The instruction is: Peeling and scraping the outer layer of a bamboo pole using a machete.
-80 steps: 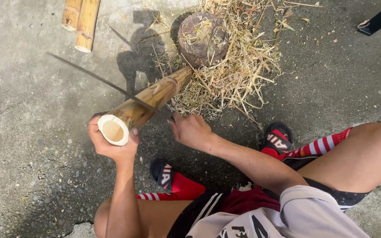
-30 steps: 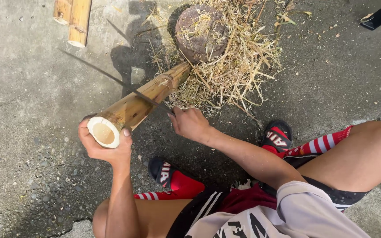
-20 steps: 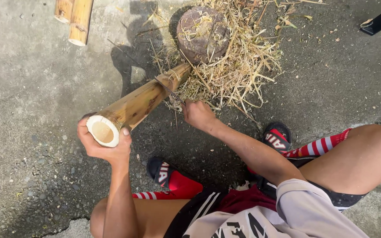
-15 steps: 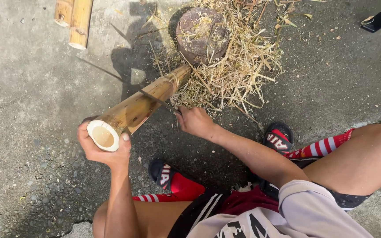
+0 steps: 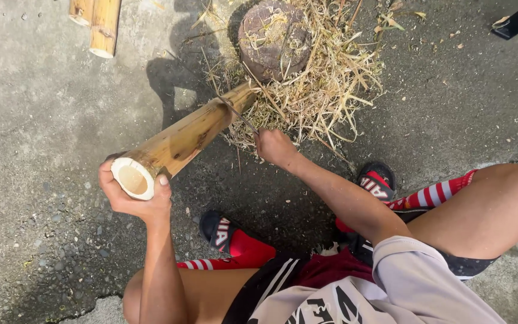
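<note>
Nearest, sat low on rough grey concrete ground (image 5: pixel 37 120) with bare knees bent and red striped socks in dark slippers, one slipper (image 5: pixel 218 229) near centre, the other (image 5: pixel 379 180) further right. Slightly further out, on the left, gripped the cut end of a bamboo pole (image 5: pixel 181 141) in the left hand (image 5: pixel 132 197), fingers curled under the hollow pale rim and thumb pressed over its edge, so clamped firmly on the pole. Held that pole tilted, near end raised in the hand, far end running up and right toward the straw. Beyond and to the right, kept the right hand (image 5: pixel 274 147) closed around the handle of a thin blade (image 5: pixel 238 116), its metal laid across the pole's far part, edge against the bamboo skin. Hands well apart, one at each end of the worked stretch. Farther still, rested the pole's far end at a round wooden block (image 5: pixel 274 37) ringed by a heap of dry shavings (image 5: pixel 331 90). Farthest left, lay two short bamboo pieces (image 5: pixel 97 21) side by side at the top edge.
</note>
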